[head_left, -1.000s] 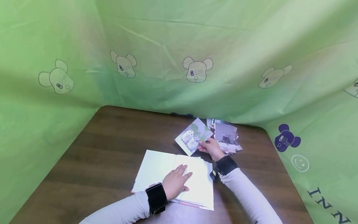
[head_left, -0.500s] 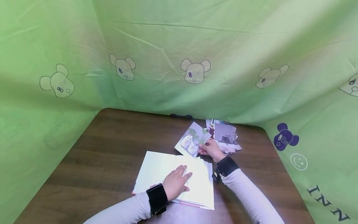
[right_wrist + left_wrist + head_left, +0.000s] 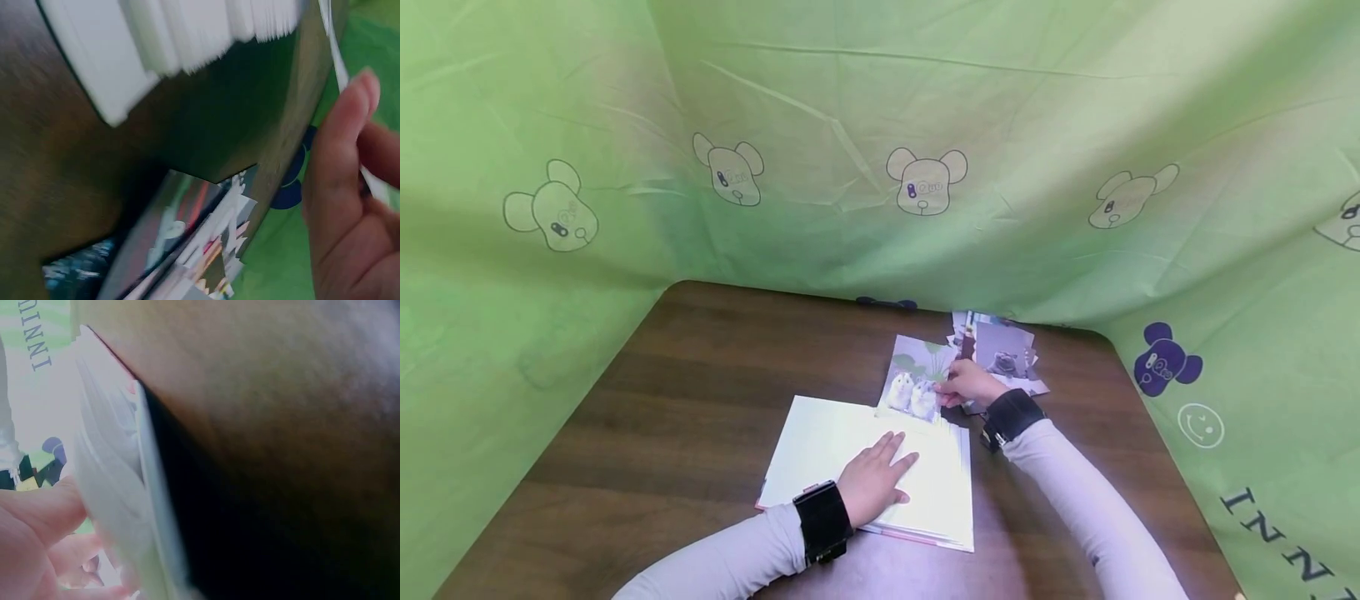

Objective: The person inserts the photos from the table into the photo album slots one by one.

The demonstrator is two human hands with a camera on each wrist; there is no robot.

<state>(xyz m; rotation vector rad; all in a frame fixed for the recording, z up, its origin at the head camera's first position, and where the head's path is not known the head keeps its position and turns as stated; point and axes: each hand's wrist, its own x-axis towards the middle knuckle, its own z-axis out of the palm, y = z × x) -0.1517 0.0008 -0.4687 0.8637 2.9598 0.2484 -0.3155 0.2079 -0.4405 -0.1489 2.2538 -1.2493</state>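
An open book with blank white pages (image 3: 827,442) lies on the wooden table. My left hand (image 3: 874,479) rests flat on it near the middle, fingers spread; the left wrist view shows the thumb and fingers against the page edges. My right hand (image 3: 972,383) pinches the right edge of a picture card (image 3: 912,367) showing two white animals and green leaves. The card stands just beyond the book's far edge, its lower edge overlapping the page there. In the right wrist view the card appears edge-on as a thin white strip (image 3: 337,56) by the thumb.
Behind my right hand lies a loose pile of picture cards (image 3: 1002,346), the top one showing a dark animal. A green curtain (image 3: 820,217) printed with bear heads hangs around the table's far and side edges. Bare wood (image 3: 647,417) stretches left of the book.
My right hand has turned the card from a diagonal tilt to nearly square with the book and lowered it towards the far edge. The left hand has stayed on the page.
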